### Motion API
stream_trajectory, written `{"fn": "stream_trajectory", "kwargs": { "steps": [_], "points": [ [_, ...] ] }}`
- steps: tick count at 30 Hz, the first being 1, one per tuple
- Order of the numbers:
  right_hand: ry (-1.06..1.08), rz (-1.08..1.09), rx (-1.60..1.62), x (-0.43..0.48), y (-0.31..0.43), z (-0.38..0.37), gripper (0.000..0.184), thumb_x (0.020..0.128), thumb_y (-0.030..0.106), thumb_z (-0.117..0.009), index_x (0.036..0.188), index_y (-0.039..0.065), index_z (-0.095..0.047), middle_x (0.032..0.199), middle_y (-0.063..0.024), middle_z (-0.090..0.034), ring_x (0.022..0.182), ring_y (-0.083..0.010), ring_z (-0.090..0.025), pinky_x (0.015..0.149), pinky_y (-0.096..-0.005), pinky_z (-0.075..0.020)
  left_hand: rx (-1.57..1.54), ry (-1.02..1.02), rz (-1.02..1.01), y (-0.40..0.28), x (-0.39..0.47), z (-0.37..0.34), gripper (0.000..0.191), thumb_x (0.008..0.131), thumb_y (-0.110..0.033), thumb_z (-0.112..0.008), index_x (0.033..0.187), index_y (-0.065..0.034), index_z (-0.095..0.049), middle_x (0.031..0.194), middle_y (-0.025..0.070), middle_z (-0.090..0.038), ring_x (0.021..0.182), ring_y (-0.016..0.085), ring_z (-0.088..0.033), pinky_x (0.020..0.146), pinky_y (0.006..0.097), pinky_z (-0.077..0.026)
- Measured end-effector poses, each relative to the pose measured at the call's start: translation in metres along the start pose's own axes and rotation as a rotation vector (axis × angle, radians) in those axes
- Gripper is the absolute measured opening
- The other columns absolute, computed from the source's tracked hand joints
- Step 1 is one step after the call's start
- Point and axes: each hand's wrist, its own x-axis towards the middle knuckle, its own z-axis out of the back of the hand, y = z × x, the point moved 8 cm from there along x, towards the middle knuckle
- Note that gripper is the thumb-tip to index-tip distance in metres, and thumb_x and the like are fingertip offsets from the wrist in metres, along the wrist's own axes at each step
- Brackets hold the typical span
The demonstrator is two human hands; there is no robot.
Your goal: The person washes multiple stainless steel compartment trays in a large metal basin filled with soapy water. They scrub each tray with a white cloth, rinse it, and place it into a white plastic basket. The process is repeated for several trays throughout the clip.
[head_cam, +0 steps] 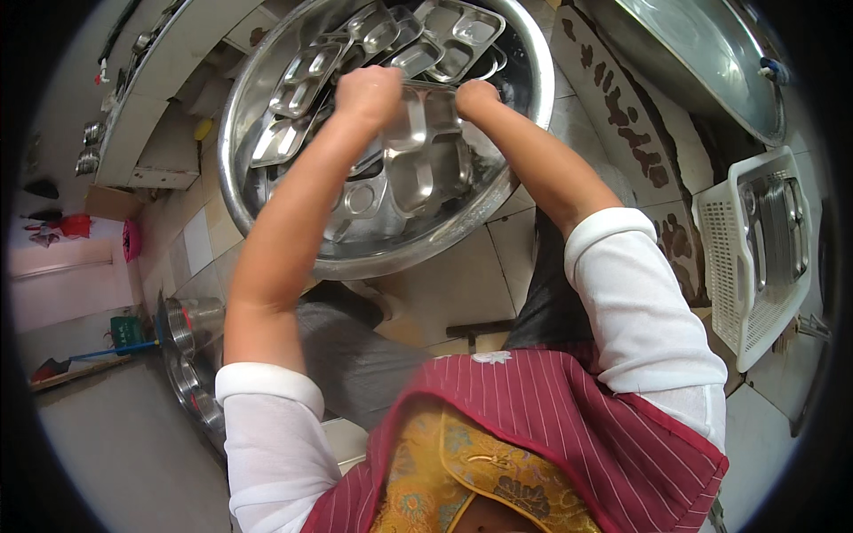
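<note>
A large round metal basin (541,80) on the floor before me holds several divided stainless-steel trays. One compartment tray (410,176) stands tilted near the basin's front, between my two hands. My left hand (370,96) is closed at its far left corner, slightly blurred, fingers hidden from view. At the far right edge my right hand (478,98) is curled over, its fingertips out of sight behind the tray. More divided trays (303,76) lean and overlap along the basin's left and far sides. Water wets the basin's bottom.
To the right, a white plastic basket (723,260) holds a stack of metal trays. A big metal vessel (706,60) stands at the upper right. Metal pots (190,326) sit at the left, below a white counter (143,126). My knees flank the basin's near side.
</note>
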Motion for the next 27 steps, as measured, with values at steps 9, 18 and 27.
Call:
{"fn": "stream_trajectory", "kwargs": {
  "steps": [9,18,27],
  "points": [
    [0.147,0.295,-0.221,-0.047,0.046,-0.035,0.025,0.072,0.02,-0.059,0.095,0.014,-0.068,0.102,-0.0066,-0.065,0.094,-0.0236,-0.062,0.077,-0.039,-0.0477,-0.907,0.006,0.342,-0.034,-0.121,-0.103,0.065,0.082,-0.031,-0.058,0.133,-0.003,-0.029,0.105,0.024,-0.058,0.097,0.036,-0.058,0.081,0.0381,-0.045],
    [0.127,-0.154,0.631,-0.075,0.043,-0.008,0.039,0.077,0.011,-0.055,0.111,-0.006,-0.051,0.104,-0.0233,-0.058,0.082,-0.032,-0.064,0.05,-0.0374,-0.0553,-1.071,0.03,0.247,0.057,-0.13,-0.099,0.056,0.078,-0.029,-0.064,0.116,0.0074,-0.043,0.103,0.0233,-0.059,0.095,0.034,-0.059,0.083,0.0361,-0.045],
    [-0.357,0.522,0.621,-0.069,0.098,0.012,0.028,0.074,0.012,-0.054,0.1,0.005,-0.05,0.099,-0.0241,-0.053,0.087,-0.0417,-0.053,0.079,-0.0441,-0.0436,-1.485,0.283,0.367,0.026,-0.131,-0.127,0.046,0.074,-0.015,-0.068,0.115,-0.0013,-0.05,0.104,0.0093,-0.059,0.092,0.018,-0.056,0.075,0.0317,-0.045]
  ]
}}
